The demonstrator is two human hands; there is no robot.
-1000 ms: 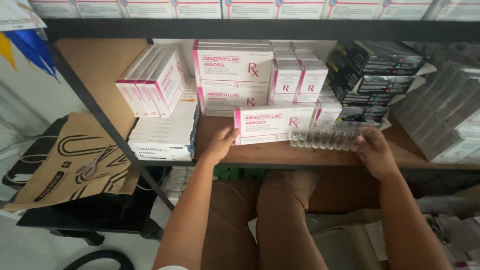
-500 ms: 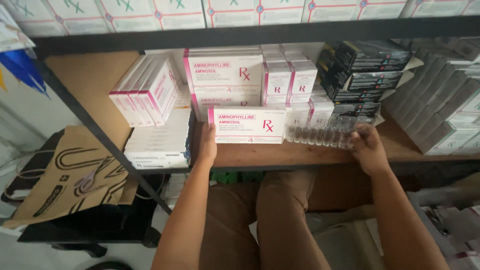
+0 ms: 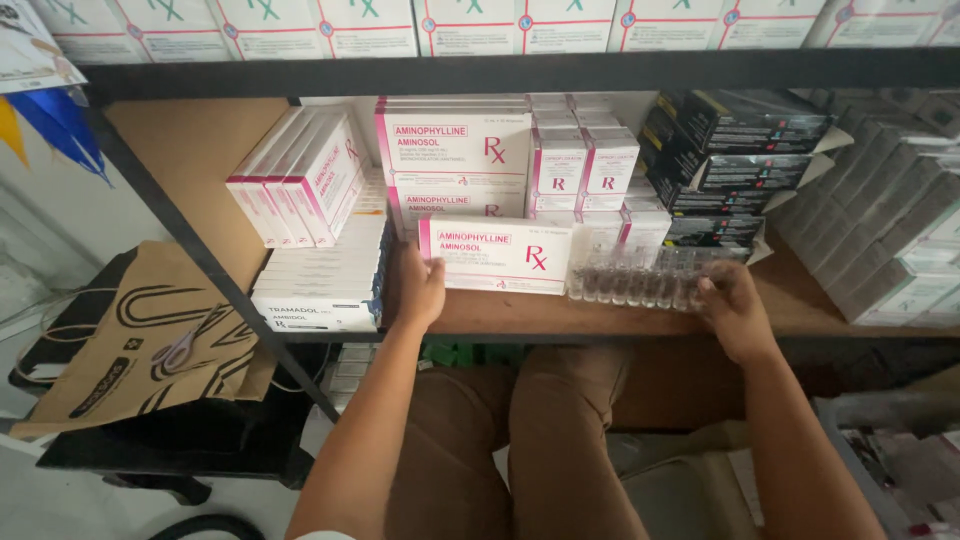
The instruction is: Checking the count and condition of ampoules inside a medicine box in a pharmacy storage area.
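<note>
My left hand grips the left end of a white and pink medicine box that stands on its long edge on the wooden shelf. My right hand holds the right end of a clear plastic tray of small glass ampoules, which lies on the shelf just right of the box and touches its open end. Behind the box stand more white and pink boxes, stacked.
Flat white boxes are stacked left of my left hand, with upright pink-edged boxes on top. Black boxes and grey boxes fill the right. A brown paper bag with scissors lies at the lower left. Knees are under the shelf.
The box has slid left along the shelf with my left hand, from beside the ampoule tray's middle to its left end. My right hand stays on the tray.
</note>
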